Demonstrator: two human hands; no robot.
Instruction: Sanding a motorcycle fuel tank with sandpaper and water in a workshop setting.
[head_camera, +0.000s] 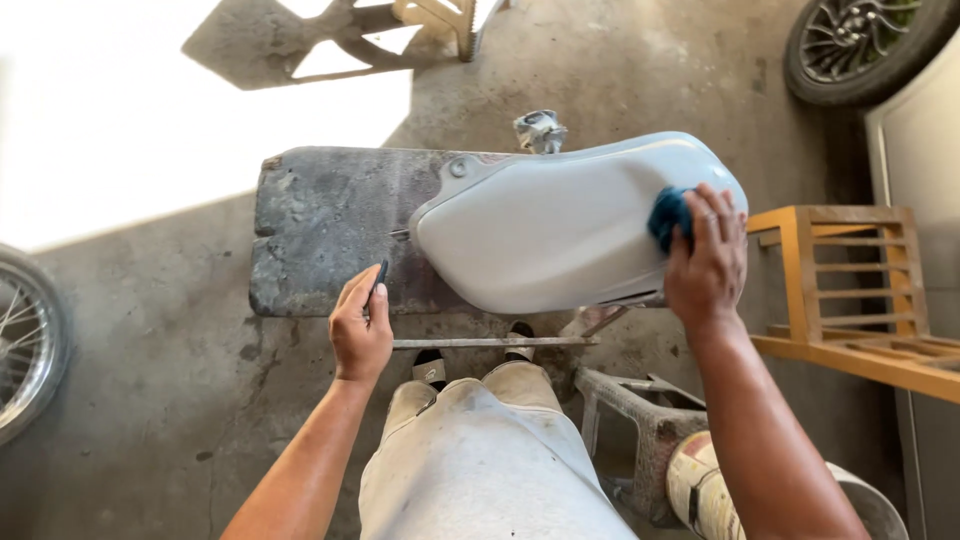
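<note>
A pale grey-blue motorcycle fuel tank (560, 225) lies on a worn metal-topped bench (320, 225) in front of me. My right hand (708, 262) presses a blue scrubbing pad (668, 215) against the tank's right end. My left hand (360, 325) rests at the bench's near edge, left of the tank, pinching a small dark flat piece (380, 276), perhaps sandpaper. A metal fitting (540, 130) shows just behind the tank.
A thin metal bar (495, 342) runs below the tank above my sandalled feet. An orange wooden frame (850, 290) stands to the right, a bucket (715, 495) at lower right. Wheels sit at far left (25, 345) and top right (860, 40). The floor is concrete.
</note>
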